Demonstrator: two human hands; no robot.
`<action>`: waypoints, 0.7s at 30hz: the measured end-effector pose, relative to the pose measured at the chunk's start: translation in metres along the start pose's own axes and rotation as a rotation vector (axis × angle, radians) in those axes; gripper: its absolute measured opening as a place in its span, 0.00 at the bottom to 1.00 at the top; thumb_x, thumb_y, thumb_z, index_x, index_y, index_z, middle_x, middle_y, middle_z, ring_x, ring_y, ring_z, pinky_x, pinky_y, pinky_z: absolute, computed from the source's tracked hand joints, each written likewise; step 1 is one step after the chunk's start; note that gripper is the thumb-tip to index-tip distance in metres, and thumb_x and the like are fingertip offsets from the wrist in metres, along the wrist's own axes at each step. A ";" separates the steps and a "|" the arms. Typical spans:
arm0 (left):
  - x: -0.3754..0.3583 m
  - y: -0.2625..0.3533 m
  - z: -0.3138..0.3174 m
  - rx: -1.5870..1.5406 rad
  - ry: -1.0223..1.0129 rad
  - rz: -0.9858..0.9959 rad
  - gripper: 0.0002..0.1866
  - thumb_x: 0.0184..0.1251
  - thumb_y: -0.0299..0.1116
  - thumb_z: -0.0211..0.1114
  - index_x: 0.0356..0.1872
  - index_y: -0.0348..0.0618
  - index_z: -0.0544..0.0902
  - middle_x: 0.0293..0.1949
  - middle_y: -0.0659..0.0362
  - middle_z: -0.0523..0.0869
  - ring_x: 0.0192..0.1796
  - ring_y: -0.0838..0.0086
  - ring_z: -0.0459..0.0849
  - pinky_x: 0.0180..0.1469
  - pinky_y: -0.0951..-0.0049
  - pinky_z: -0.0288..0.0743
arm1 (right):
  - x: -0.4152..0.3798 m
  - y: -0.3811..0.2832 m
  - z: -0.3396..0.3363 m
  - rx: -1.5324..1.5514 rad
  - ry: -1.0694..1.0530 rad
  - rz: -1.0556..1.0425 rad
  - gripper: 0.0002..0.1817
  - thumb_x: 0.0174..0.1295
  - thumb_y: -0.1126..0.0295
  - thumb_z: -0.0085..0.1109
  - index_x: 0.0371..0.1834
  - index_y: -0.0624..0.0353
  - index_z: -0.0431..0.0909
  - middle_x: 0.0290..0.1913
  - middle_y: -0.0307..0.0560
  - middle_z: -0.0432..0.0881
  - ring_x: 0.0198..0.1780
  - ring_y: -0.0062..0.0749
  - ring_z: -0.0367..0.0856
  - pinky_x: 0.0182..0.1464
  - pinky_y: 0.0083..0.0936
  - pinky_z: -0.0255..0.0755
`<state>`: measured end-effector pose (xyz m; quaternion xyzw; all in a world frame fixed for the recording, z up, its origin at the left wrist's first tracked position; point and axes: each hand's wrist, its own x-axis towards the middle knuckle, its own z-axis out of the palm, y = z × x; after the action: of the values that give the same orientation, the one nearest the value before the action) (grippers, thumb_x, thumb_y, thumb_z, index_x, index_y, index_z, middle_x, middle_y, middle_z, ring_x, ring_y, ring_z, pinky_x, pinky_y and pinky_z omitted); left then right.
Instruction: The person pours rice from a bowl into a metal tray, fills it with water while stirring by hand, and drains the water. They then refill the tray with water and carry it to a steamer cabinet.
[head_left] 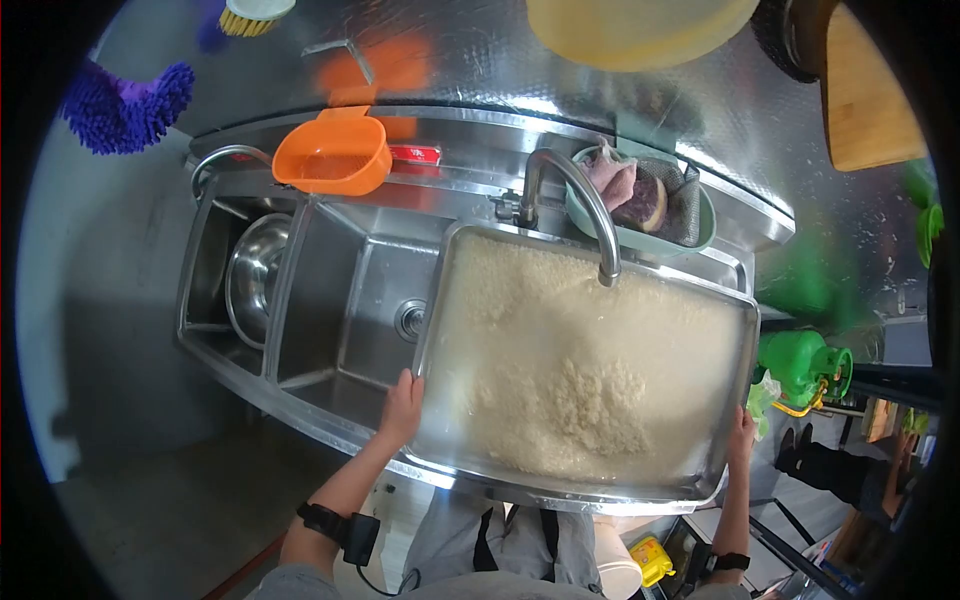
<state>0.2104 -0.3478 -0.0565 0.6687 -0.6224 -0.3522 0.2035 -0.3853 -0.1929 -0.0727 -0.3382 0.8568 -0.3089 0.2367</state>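
A large rectangular metal tray [434, 325] sits across the right side of the sink, filled with cloudy water and rice [600, 405]. The rice forms a mound near the front middle. My left hand [402, 408] grips the tray's left edge, fingers closed around the rim. On the opposite side, my right hand [741, 436] is closed on the right edge; its fingers are partly hidden. A curved faucet [592, 195] reaches over the tray's back part, its spout just above the water.
Left of the tray is a sink basin [385, 285] with a drain, then a metal bowl [262, 280]. An orange basket [330, 152] and a pale green basin [640, 238] stand along the back. Right are a green gas cylinder [797, 362] and another person [845, 468].
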 end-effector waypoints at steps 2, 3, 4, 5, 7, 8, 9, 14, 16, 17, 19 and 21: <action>0.001 -0.002 0.000 0.004 -0.009 -0.007 0.14 0.68 0.38 0.46 0.30 0.36 0.64 0.24 0.39 0.73 0.32 0.42 0.73 0.29 0.53 0.62 | 0.000 -0.002 0.004 0.002 0.023 -0.003 0.17 0.67 0.60 0.45 0.24 0.61 0.68 0.20 0.30 0.61 0.24 0.16 0.56 0.25 0.19 0.52; 0.001 -0.004 0.001 0.012 -0.002 0.001 0.14 0.68 0.38 0.46 0.31 0.36 0.64 0.24 0.39 0.73 0.32 0.42 0.73 0.29 0.52 0.62 | -0.001 -0.002 0.004 -0.001 0.048 -0.004 0.17 0.67 0.61 0.44 0.24 0.62 0.68 0.19 0.31 0.61 0.23 0.16 0.56 0.24 0.20 0.52; 0.002 -0.006 0.002 0.019 0.003 0.009 0.14 0.68 0.38 0.46 0.31 0.36 0.64 0.24 0.39 0.74 0.32 0.42 0.73 0.29 0.52 0.62 | -0.002 -0.006 0.002 -0.001 0.045 -0.002 0.17 0.67 0.61 0.44 0.24 0.62 0.68 0.19 0.31 0.61 0.23 0.16 0.56 0.24 0.20 0.52; 0.003 -0.008 0.003 0.019 0.000 0.007 0.14 0.68 0.38 0.46 0.31 0.36 0.64 0.24 0.39 0.74 0.32 0.42 0.73 0.29 0.52 0.62 | -0.005 -0.012 -0.004 0.056 0.027 0.003 0.17 0.67 0.61 0.44 0.24 0.62 0.68 0.19 0.30 0.62 0.23 0.16 0.57 0.24 0.19 0.52; 0.006 -0.011 0.005 -0.004 -0.016 0.001 0.13 0.68 0.38 0.45 0.32 0.36 0.64 0.24 0.39 0.74 0.32 0.41 0.73 0.30 0.52 0.62 | -0.012 -0.030 -0.017 0.107 0.010 0.010 0.16 0.67 0.62 0.44 0.24 0.61 0.68 0.19 0.30 0.62 0.23 0.15 0.57 0.24 0.18 0.52; 0.007 -0.010 0.006 -0.006 -0.019 -0.001 0.13 0.68 0.38 0.45 0.32 0.36 0.64 0.24 0.39 0.74 0.32 0.41 0.73 0.30 0.52 0.62 | -0.016 -0.043 -0.021 0.074 0.013 -0.001 0.15 0.67 0.63 0.44 0.24 0.61 0.68 0.19 0.30 0.62 0.23 0.14 0.57 0.23 0.18 0.52; 0.007 -0.009 0.006 -0.022 -0.020 0.000 0.14 0.68 0.38 0.45 0.31 0.36 0.64 0.24 0.40 0.73 0.31 0.41 0.72 0.29 0.52 0.61 | -0.017 -0.051 -0.023 0.042 0.015 -0.014 0.15 0.67 0.64 0.44 0.24 0.61 0.68 0.19 0.29 0.62 0.23 0.14 0.57 0.23 0.18 0.52; 0.010 -0.019 0.001 -0.080 -0.123 -0.122 0.14 0.68 0.39 0.46 0.36 0.35 0.67 0.29 0.39 0.74 0.35 0.46 0.75 0.34 0.57 0.65 | -0.010 -0.033 -0.023 0.010 -0.021 -0.045 0.15 0.67 0.62 0.44 0.26 0.61 0.69 0.21 0.29 0.62 0.25 0.13 0.57 0.25 0.17 0.52; 0.018 -0.033 0.001 -0.144 -0.046 0.026 0.17 0.70 0.41 0.43 0.48 0.36 0.69 0.40 0.43 0.78 0.45 0.57 0.78 0.45 0.65 0.69 | -0.010 -0.022 -0.022 -0.029 -0.020 -0.047 0.15 0.67 0.62 0.44 0.27 0.61 0.69 0.22 0.29 0.62 0.25 0.13 0.57 0.25 0.17 0.53; 0.029 -0.031 -0.003 -0.139 -0.049 0.022 0.17 0.70 0.41 0.43 0.48 0.36 0.69 0.40 0.43 0.78 0.45 0.57 0.78 0.45 0.65 0.69 | -0.011 -0.016 -0.023 -0.065 -0.010 -0.035 0.15 0.67 0.62 0.44 0.28 0.62 0.70 0.22 0.29 0.62 0.26 0.13 0.57 0.26 0.17 0.53; 0.070 -0.027 -0.012 -0.660 -0.151 0.012 0.23 0.72 0.44 0.40 0.58 0.38 0.66 0.51 0.49 0.75 0.55 0.65 0.73 0.57 0.70 0.63 | -0.015 -0.014 -0.022 -0.103 -0.004 -0.015 0.16 0.67 0.62 0.43 0.29 0.63 0.70 0.22 0.29 0.62 0.26 0.13 0.58 0.26 0.17 0.53; 0.105 -0.009 -0.016 -0.754 -0.157 0.035 0.25 0.72 0.48 0.37 0.59 0.40 0.66 0.52 0.54 0.75 0.57 0.68 0.71 0.61 0.69 0.60 | -0.020 -0.025 -0.023 -0.024 -0.030 -0.023 0.16 0.67 0.61 0.43 0.31 0.63 0.71 0.23 0.29 0.63 0.26 0.14 0.59 0.27 0.17 0.55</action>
<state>0.2259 -0.4518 -0.0747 0.5073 -0.4741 -0.6028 0.3929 -0.3758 -0.1846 -0.0357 -0.3556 0.8528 -0.2963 0.2418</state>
